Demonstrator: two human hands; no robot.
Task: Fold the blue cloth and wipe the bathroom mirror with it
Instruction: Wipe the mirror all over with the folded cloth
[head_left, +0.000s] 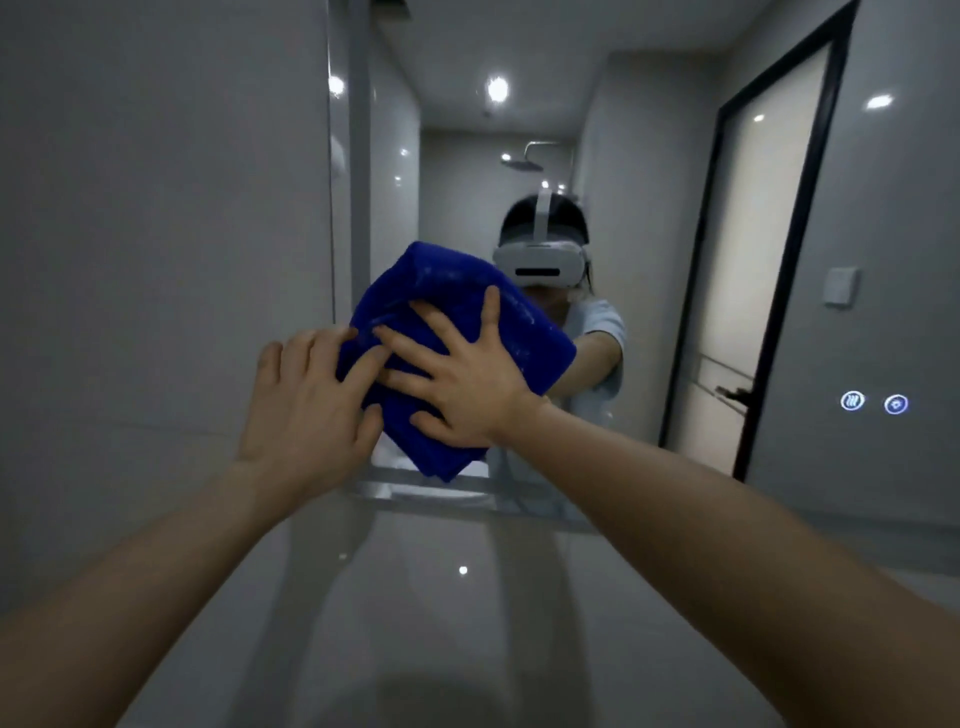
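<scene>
The blue cloth (441, 291), folded into a thick pad, is held flat against the bathroom mirror (649, 208), low on the glass near its left edge. It is pressed there by the right hand (457, 384), whose grip is open: the fingers are spread straight across the cloth's middle and nothing is curled round it. Cloth shows above, right of and below this grip, where a folded corner hangs towards the mirror's lower edge. Just left of that grip is the left hand (306, 410), its grip likewise open, with fingertips laid on the cloth's left side and the thumb kept apart from it. Beyond the grip a white headset (540, 260) is reflected in the glass. Far right of the grip two lit round icons (852, 400) glow, beside a reflected dark-framed door (753, 260). Below both hands the glossy counter (441, 597) is seen
</scene>
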